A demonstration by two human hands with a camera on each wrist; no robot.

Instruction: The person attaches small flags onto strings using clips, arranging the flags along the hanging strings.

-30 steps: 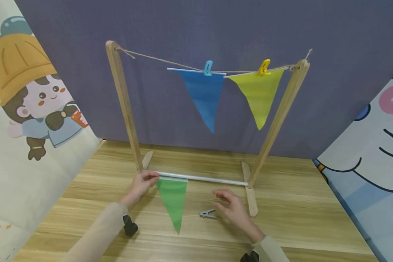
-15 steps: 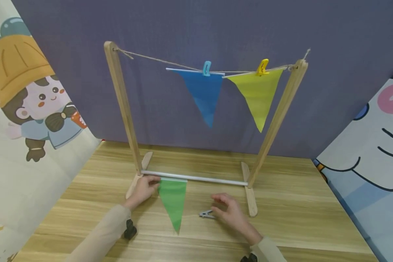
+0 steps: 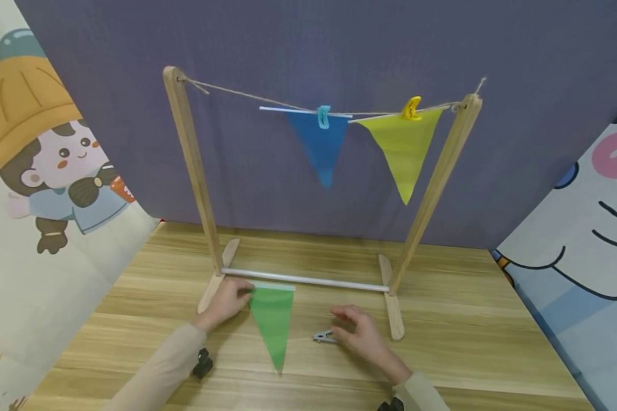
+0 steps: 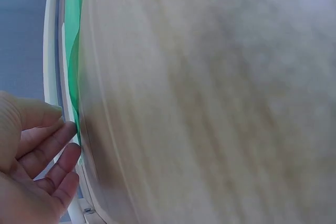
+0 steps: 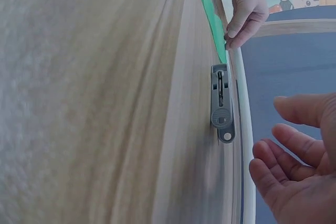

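My left hand pinches the top left corner of a green triangular pennant, which lies on the table with its tip toward me. Its pale top edge runs just in front of the white crossbar. In the left wrist view, the thumb and fingers meet at the end of the green pennant. A grey clothespin lies to the right of the pennant. Beside it my right hand hovers with fingers loosely bent and nothing between them. The right wrist view shows a gap between this hand and the clothespin.
A wooden stand spans the table, with a left post, a right post and a white crossbar. From its string hang a blue pennant under a light blue clothespin and a yellow pennant under a yellow clothespin.
My left hand has drawn the green pennant slightly toward me, away from the crossbar. My right hand has lowered a little closer to the grey clothespin. The blue pennant has swung backward.
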